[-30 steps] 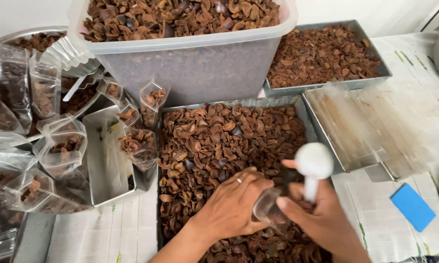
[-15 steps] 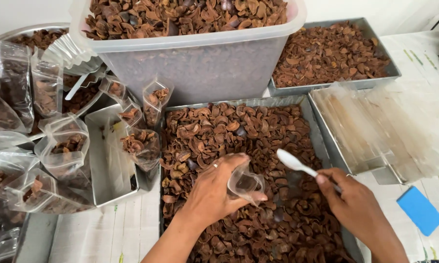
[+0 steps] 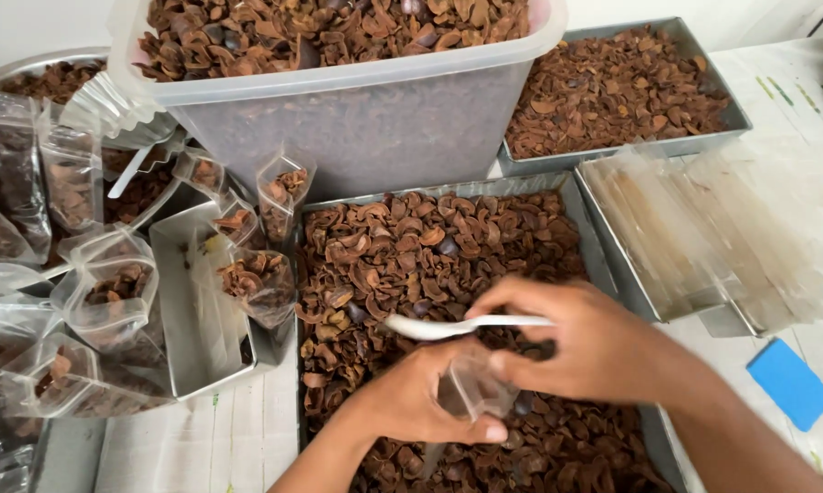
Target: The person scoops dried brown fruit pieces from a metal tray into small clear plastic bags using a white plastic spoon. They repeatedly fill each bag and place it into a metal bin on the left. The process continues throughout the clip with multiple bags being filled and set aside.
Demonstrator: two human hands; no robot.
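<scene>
Pale, faintly striped table covering below, white wall behind. At centre, metal tray heaped with brown dried shell pieces; second such tray at back right; third tray at right with clear empty bags. Large translucent plastic tub of pieces behind. Several filled bags crowded at left, small blue block at right. Left hand closed around small clear bag over central tray; right hand pinching white plastic spoon, bowl just above bag.
</scene>
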